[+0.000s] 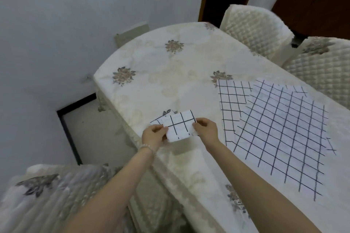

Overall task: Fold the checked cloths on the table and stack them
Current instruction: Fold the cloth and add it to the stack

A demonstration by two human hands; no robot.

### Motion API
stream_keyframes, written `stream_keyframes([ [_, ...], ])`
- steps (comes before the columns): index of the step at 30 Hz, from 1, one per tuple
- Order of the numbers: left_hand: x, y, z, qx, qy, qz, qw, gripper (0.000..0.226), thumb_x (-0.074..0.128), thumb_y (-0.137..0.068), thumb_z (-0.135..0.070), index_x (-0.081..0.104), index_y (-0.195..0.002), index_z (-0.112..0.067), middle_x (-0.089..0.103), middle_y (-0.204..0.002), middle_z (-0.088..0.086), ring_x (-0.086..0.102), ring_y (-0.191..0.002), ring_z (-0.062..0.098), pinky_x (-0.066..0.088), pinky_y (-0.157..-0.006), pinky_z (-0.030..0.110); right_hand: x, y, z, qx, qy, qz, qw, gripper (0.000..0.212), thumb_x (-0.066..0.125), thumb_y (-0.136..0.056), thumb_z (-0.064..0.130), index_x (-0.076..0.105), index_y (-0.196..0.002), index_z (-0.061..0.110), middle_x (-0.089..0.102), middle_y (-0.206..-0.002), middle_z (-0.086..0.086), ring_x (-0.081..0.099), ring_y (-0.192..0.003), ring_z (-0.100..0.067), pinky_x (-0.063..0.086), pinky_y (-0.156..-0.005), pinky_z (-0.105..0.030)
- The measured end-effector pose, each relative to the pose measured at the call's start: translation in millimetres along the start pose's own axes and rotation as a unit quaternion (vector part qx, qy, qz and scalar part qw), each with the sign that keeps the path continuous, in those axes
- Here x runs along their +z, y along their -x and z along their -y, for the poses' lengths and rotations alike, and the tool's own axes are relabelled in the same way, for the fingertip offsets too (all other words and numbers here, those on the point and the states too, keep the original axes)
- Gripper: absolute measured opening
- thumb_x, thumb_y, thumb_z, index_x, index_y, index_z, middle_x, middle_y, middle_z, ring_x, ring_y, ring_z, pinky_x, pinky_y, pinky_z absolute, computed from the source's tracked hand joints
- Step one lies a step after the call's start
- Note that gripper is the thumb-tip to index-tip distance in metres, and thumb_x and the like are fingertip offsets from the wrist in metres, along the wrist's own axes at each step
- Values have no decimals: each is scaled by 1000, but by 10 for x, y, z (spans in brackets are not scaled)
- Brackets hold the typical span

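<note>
Folded checked cloth held at the desk's left edge
Left hand (153, 134) and right hand (205, 128), arms outstretched, each pinch an end of the folded cloth (180, 125) above the folded stack (161, 118); unfolded cloths (280, 128) lie spread toward the desk's (170, 73) right edge

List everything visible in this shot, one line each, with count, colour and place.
small folded checked cloth: 1, white with black grid, held above the table's near-left edge
folded checked cloth underneath: at least 1, same pattern, on the table
flat unfolded checked cloths: 2 overlapping, possibly more beneath, right side of the table
floral cream tablecloth-covered table: 1, centre
quilted cream chairs: 3, two far right, one near left
left hand: pinches the folded cloth's left edge
right hand: pinches its right edge
</note>
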State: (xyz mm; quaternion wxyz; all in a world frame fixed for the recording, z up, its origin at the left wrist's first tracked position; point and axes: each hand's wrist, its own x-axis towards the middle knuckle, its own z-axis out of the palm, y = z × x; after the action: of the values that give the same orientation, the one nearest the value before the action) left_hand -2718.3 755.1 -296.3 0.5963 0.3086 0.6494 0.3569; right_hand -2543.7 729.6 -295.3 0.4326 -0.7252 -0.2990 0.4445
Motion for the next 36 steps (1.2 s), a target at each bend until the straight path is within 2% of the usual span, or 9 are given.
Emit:
stream_keyframes([
  [6, -238, -456, 116, 8, -102, -73, 992, 15, 74, -77, -13, 60, -75, -18, 67, -84, 10, 65, -76, 26, 54, -71, 33, 621, -380, -45, -10, 96, -35, 995, 15, 58, -83, 3, 64, -96, 7, 60, -81, 3, 56, -76, -15, 40, -58, -12],
  [11, -200, -546, 154, 39, -160, -110, 980, 13, 70, -79, -10, 58, -82, -11, 54, -66, -5, 53, -67, 14, 35, -58, 15, 826, -507, -101, -39, 151, -40, 987, 18, 55, -83, 1, 64, -98, 6, 60, -86, 0, 56, -81, -16, 37, -67, -20],
  [15, -187, -535, 188, 68, -191, -114, 973, 18, 70, -79, -11, 53, -83, -15, 55, -72, -4, 56, -71, 17, 40, -60, 18, 858, -540, -155, -56, 185, -54, 980, 21, 57, -81, 3, 62, -100, 8, 60, -94, -2, 58, -90, -21, 37, -69, -22],
  [17, -212, -544, 223, 146, -290, -126, 937, 22, 69, -78, -11, 52, -91, -15, 53, -86, 0, 54, -81, 20, 44, -69, 28, 862, -515, -180, -97, 230, -68, 966, 29, 56, -84, 7, 59, -113, 9, 56, -108, -2, 52, -105, -19, 35, -76, -20],
  [20, -204, -594, 315, 364, -481, -99, 791, 41, 65, -78, -12, 58, -118, -8, 58, -115, 9, 56, -105, 28, 46, -86, 37, 874, -476, -256, -260, 341, -25, 903, 44, 40, -96, 21, 47, -137, 9, 47, -140, -7, 38, -131, -20, 31, -106, -25],
  [22, -161, -649, 361, 403, -578, -39, 709, 50, 44, -90, -24, 45, -137, -7, 48, -140, 8, 44, -130, 27, 34, -105, 41, 919, -480, -354, -323, 433, 32, 841, 53, 22, -99, 30, 32, -148, 10, 32, -154, -6, 21, -145, -20, 15, -118, -32],
  [23, -146, -675, 389, 389, -611, -16, 689, 54, 33, -94, -29, 38, -142, -7, 39, -148, 7, 36, -137, 25, 25, -110, 43, 950, -481, -405, -323, 461, 55, 825, 55, 17, -100, 33, 24, -150, 13, 23, -157, -4, 12, -147, -17, 8, -120, -32],
  [29, -185, -804, 650, 305, -679, 38, 666, 68, -8, -98, -37, 28, -146, -5, 23, -154, 10, 21, -143, 23, 13, -114, 44, 998, -513, -689, -300, 501, 68, 809, 55, 14, -102, 38, 4, -151, 19, 6, -160, 3, -3, -148, -11, 2, -119, -33],
  [36, -198, -847, 695, 322, -669, 42, 669, 62, 1, -100, -37, 28, -145, -5, 27, -153, 10, 25, -142, 23, 17, -113, 44, 981, -551, -806, -297, 497, 76, 812, 55, 18, -102, 37, 8, -153, 18, 7, -161, 2, -1, -148, -11, 3, -120, -32],
])
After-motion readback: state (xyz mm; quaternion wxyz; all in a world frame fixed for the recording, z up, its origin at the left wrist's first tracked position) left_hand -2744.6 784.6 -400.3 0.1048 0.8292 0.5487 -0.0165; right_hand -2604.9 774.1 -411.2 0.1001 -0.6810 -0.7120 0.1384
